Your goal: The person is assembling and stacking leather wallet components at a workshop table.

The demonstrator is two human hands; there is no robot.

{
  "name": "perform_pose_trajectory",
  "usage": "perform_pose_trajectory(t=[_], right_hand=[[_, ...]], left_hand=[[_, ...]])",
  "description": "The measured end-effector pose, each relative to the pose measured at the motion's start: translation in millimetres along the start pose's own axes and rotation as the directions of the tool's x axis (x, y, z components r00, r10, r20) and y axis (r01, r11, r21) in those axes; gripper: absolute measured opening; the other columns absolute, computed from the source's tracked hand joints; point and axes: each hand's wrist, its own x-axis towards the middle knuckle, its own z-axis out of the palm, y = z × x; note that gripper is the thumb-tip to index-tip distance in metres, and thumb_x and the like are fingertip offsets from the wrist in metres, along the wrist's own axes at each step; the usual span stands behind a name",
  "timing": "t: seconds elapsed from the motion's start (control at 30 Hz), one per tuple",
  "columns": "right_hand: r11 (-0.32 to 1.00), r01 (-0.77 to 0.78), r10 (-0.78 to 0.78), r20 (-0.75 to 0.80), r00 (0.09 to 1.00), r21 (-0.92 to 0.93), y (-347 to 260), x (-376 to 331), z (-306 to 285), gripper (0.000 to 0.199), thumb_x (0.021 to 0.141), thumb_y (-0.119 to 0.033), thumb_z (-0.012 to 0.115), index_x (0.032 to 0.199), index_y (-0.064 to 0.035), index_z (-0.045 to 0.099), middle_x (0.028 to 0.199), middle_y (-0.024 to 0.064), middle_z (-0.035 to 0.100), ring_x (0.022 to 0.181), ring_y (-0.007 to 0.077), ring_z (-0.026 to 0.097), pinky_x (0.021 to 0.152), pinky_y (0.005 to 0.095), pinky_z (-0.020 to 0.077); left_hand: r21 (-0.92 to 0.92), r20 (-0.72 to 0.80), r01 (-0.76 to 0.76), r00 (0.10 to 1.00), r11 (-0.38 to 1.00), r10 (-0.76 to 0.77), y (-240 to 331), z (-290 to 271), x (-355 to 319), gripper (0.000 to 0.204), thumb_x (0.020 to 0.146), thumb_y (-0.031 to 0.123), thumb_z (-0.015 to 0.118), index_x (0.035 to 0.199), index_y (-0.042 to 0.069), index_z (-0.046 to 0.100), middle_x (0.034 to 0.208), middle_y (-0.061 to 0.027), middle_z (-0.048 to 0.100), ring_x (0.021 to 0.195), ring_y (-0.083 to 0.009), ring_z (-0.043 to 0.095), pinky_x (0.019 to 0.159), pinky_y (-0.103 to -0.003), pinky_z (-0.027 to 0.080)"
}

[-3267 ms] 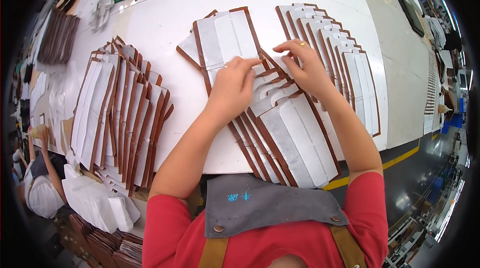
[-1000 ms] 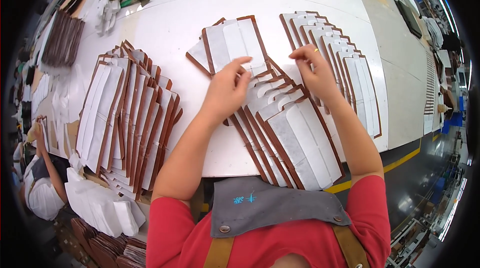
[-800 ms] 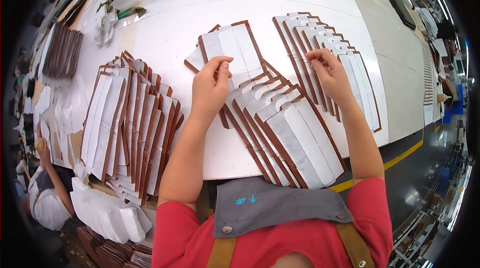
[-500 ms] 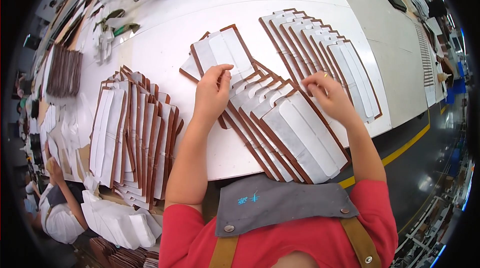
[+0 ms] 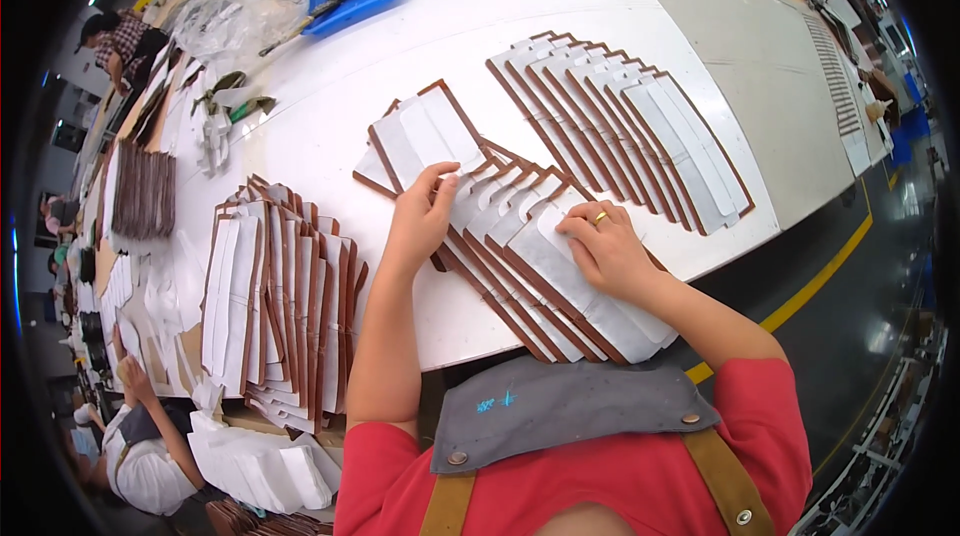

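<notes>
partly hidden: white panel under right hand; left hand contact unclear.

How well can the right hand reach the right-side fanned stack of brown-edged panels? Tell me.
Probably yes: the right hand is close to that fanned stack of brown-edged panels, with nothing visible blocking it.

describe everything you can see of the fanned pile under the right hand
The fanned pile is overlapping, flat, pale, papery-looking panels, brown-edged. The uppermost panel bears a long white strip. The pile lies slantwise on the table, near end at its front edge. The right hand covers part of that panel, apparently touching it.
</notes>
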Motion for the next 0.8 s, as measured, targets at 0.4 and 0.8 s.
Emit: perform_pose_trajectory(t=[0.4,0.8], right_hand=[[0.932,-0.014,0.026,-0.029,0.999,0.362,36.8,192.8,52.2,0.029,0.08,-0.013,0.056,0.108,-0.0033,0.053,0.098,0.0163,0.057,0.093,0.0271,0.055,0.081,0.0342,0.0445],[0.879,-0.148,0.048,0.225,0.973,0.453,63.6,246.7,70.6,0.019,0.074,-0.004,0.055,0.092,-0.003,0.063,0.087,0.01,0.056,0.08,0.0199,0.054,0.074,0.0279,0.0454]], left_hand=[[0.444,-0.27,-0.141,0.921,0.885,0.282,-35.3,-40.9,88.0,0.025,0.08,0.009,0.056,0.104,0.003,0.058,0.102,-0.0145,0.056,0.089,-0.026,0.057,0.079,-0.033,0.046],[0.528,-0.064,-0.107,0.984,0.843,0.165,-30.8,-43.2,128.4,0.022,0.076,0.014,0.059,0.098,0.014,0.063,0.106,-0.0038,0.054,0.099,-0.023,0.048,0.088,-0.039,0.032]])
